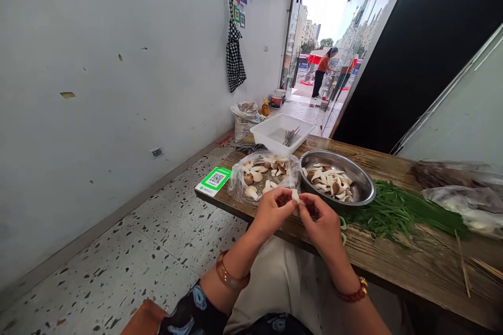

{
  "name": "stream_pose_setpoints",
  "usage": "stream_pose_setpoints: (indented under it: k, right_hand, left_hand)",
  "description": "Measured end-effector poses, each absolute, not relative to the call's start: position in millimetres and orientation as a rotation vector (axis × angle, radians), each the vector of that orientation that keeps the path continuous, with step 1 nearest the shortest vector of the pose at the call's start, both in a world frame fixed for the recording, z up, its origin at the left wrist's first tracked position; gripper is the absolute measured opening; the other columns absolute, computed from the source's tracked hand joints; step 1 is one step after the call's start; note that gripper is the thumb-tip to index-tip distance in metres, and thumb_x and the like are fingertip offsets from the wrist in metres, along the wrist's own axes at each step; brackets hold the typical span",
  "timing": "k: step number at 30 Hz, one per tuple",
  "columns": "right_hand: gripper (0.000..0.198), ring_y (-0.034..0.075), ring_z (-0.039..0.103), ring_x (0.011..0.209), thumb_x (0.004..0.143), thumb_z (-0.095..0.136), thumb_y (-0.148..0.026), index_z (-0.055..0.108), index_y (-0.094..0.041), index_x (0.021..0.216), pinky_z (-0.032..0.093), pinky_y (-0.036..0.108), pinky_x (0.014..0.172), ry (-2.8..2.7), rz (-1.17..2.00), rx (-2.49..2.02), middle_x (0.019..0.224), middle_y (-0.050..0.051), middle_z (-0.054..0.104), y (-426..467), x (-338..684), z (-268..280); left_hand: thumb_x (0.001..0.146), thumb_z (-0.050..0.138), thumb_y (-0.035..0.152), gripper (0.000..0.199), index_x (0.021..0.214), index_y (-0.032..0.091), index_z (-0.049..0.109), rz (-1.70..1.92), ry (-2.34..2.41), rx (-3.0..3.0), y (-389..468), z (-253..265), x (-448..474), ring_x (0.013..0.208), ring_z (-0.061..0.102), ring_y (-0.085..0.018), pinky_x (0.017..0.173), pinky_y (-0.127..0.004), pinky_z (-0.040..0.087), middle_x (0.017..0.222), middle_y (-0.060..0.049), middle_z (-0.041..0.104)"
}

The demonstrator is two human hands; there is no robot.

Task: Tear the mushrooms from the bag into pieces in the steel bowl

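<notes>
White mushroom piece (295, 196) is pinched between the fingertips of the left hand (273, 213) and the right hand (323, 225), over the near edge of the wooden table (393, 267). Beyond, a clear plastic bag (234, 188) holds mushrooms (257, 176); right of it, a metal bowl (360, 186) holds more, with greens (396, 212) alongside. Behind sits a white tub (269, 141); farther off, a person (321, 68) stands.

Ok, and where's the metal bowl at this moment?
In the head view, the metal bowl sits right of centre on the wooden table, just beyond the right hand, between the clear plastic bag and the greens.
</notes>
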State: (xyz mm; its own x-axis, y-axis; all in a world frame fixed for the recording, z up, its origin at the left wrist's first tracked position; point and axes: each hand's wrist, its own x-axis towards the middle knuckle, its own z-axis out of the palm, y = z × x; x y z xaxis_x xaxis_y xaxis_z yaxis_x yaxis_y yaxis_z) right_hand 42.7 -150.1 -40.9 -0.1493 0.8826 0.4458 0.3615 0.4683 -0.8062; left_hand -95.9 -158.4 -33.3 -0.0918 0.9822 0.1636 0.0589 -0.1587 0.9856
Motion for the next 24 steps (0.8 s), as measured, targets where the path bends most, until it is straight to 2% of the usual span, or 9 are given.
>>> stream_pose_setpoints:
  k: [5,13,19,24]
  right_hand:
    - [0.017,0.016,0.063,0.071,0.083,0.057,-0.030,0.065,-0.018,0.092,0.052,0.028,0.066,-1.787,0.629,-1.039,0.085,0.004,0.069,-152,38,-45]
    - [0.013,0.016,0.062,0.069,0.082,0.056,-0.027,0.064,-0.018,0.089,0.050,0.028,0.065,-1.826,0.526,-1.053,0.080,0.003,0.067,-159,29,-48]
    - [0.014,0.016,0.062,0.068,0.082,0.055,-0.026,0.064,-0.018,0.089,0.051,0.028,0.064,-1.830,0.546,-1.059,0.080,0.004,0.068,-157,30,-46]
    - [0.017,0.017,0.063,0.070,0.083,0.055,-0.029,0.064,-0.018,0.092,0.052,0.029,0.066,-1.823,0.606,-1.074,0.083,0.006,0.069,-154,35,-45]
  left_hand:
    - [0.067,0.055,0.018,0.011,0.072,0.012,0.064,1.380,1.416,1.396,-163,-34,-97,0.058,0.045,-0.009,0.055,-0.021,0.035,0.063,0.001,0.056]
    - [0.063,0.052,0.018,0.006,0.063,0.014,0.056,1.435,1.450,1.275,-165,-40,-94,0.055,0.041,-0.008,0.053,-0.020,0.031,0.059,0.003,0.049]
    - [0.066,0.053,0.019,0.008,0.064,0.013,0.059,1.465,1.429,1.226,-167,-41,-93,0.056,0.042,-0.008,0.055,-0.020,0.033,0.059,0.003,0.051]
    - [0.070,0.060,0.022,0.012,0.072,0.013,0.067,1.442,1.377,1.262,-171,-41,-96,0.061,0.050,-0.011,0.058,-0.022,0.038,0.066,-0.001,0.062]
